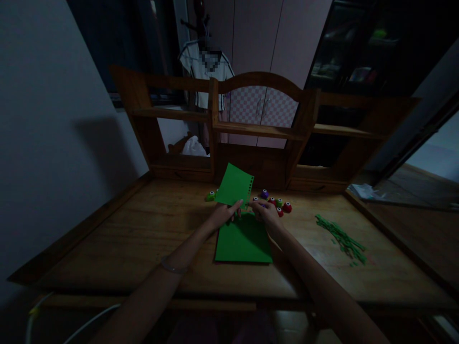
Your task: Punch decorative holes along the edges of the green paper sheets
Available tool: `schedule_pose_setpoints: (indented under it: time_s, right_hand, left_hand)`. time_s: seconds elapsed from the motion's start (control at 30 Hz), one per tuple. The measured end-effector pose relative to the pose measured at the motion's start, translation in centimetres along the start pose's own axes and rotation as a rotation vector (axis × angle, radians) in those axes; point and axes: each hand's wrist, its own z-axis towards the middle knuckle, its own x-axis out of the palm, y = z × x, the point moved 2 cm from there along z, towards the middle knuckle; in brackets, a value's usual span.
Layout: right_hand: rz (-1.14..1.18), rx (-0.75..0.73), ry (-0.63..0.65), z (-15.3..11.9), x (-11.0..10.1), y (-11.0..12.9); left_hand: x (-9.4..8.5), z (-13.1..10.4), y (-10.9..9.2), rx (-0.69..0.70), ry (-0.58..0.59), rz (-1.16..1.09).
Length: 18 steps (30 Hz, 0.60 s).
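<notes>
My left hand (pixel 227 214) is closed on a sheet of green paper (pixel 233 185), which it holds up tilted by the lower edge. A row of small dark holes or marks runs down the sheet's right edge. My right hand (pixel 264 210) is closed at that sheet's lower right corner. Something small with a hint of purple shows between its fingers, mostly hidden. Below both hands, a second green sheet (pixel 244 241), or a stack, lies flat on the wooden desk (pixel 161 239).
Several small red, green and purple pieces with white round tops (pixel 287 207) stand right of my hands. A light green piece (pixel 211 196) sits to the left. Thin green paper strips (pixel 342 239) lie in a heap at right. A wooden shelf (pixel 258 130) rises behind.
</notes>
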Motion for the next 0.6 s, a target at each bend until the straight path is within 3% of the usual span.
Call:
schedule_pose_setpoints:
  time_s: [0.6]
  right_hand:
    - [0.002, -0.006, -0.015, 0.13, -0.15, -0.24]
  left_hand:
    - [-0.11, 0.02, 0.21, -0.054, 0.025, 0.009]
